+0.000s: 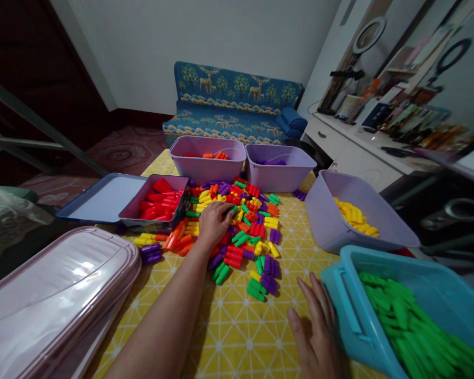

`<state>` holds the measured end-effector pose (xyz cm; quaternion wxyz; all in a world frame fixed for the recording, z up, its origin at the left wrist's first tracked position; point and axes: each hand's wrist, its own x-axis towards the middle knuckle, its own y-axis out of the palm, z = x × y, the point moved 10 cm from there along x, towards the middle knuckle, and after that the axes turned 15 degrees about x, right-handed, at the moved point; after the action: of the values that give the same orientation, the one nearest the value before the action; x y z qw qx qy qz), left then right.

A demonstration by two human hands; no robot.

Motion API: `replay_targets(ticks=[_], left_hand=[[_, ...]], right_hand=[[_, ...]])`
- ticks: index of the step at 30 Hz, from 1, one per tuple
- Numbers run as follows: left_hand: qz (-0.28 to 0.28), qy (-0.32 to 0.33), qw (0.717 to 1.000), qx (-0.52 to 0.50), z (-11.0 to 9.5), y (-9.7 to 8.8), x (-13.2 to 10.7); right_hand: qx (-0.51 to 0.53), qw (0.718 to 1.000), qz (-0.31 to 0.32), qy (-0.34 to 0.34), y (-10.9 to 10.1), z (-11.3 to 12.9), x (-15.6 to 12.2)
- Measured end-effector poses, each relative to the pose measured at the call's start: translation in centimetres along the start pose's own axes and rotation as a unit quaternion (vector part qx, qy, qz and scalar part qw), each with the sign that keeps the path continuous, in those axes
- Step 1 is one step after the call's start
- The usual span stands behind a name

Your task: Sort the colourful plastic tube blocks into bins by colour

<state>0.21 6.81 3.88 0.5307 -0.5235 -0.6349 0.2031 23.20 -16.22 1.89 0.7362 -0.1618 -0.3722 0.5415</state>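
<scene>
My left hand (pixel 213 222) reaches into a pile of small plastic pieces. Its fingers are curled closed around a green plastic piece (pixel 234 210), which shows at the fingertips. Red pieces (pixel 234 256), yellow, purple, orange and more green ones lie mixed around it, many of them joined tubes. Over the cloth at the front right is my right hand (pixel 318 323), open and holding nothing, fingers spread. It is close to the turquoise bin (pixel 349 300), where many green pieces (pixel 413 316) lie.
Two lilac bins (pixel 207 167) at the back hold orange and purple pieces. Another lilac bin (pixel 324 221) at the right contains yellow pieces (pixel 355 217). Red pieces fill an open case (pixel 152 225) at the left. Stacked pink lids (pixel 59 295) lie nearer. A patterned sofa (pixel 237 105) stands behind.
</scene>
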Motion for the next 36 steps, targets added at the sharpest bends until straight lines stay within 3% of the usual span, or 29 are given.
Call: replay_targets(ticks=[4,8,12,14,16,19,23,27,31,33,36], left_hand=[[-0.001,0.003,1.0,-0.001,-0.1,-0.1,-0.1],[-0.001,0.001,1.0,0.004,-0.1,-0.1,0.0],[-0.003,0.002,1.0,0.008,-0.2,-0.2,0.0],[-0.004,0.006,1.0,0.005,-0.3,-0.2,-0.1],[-0.005,0.007,1.0,0.002,-0.3,-0.3,-0.1],[-0.005,0.002,1.0,0.003,-0.2,-0.3,-0.1],[0.0,-0.002,1.0,-0.026,-0.2,-0.4,-0.1],[0.004,-0.018,0.993,-0.115,0.0,-1.0,0.4],[0.006,-0.073,0.981,-0.179,1.5,-1.9,1.0],[-0.005,-0.096,0.976,-0.197,2.4,-2.8,1.3],[-0.025,-0.122,0.969,-0.214,3.6,-3.9,1.7]], right_hand=[[0.034,0.997,-0.041,0.047,1.2,-1.9,1.2],[0.145,0.981,-0.112,0.068,3.0,-2.7,7.4],[0.3,0.951,-0.049,0.062,5.8,-1.7,11.8],[0.254,0.967,0.001,0.012,5.8,0.6,11.2],[0.129,0.984,0.095,-0.073,6.6,3.8,9.1],[-0.028,0.969,0.195,-0.146,8.6,5.9,6.6],[-0.098,0.974,0.147,-0.144,9.9,4.4,10.2],[-0.074,0.99,0.07,-0.099,10.1,2.7,14.7],[0.025,0.991,-0.009,-0.128,9.3,6.5,14.4],[0.047,0.985,0.03,-0.165,10.8,9.8,13.4],[0.036,0.971,0.139,-0.191,14.9,13.1,12.7]])
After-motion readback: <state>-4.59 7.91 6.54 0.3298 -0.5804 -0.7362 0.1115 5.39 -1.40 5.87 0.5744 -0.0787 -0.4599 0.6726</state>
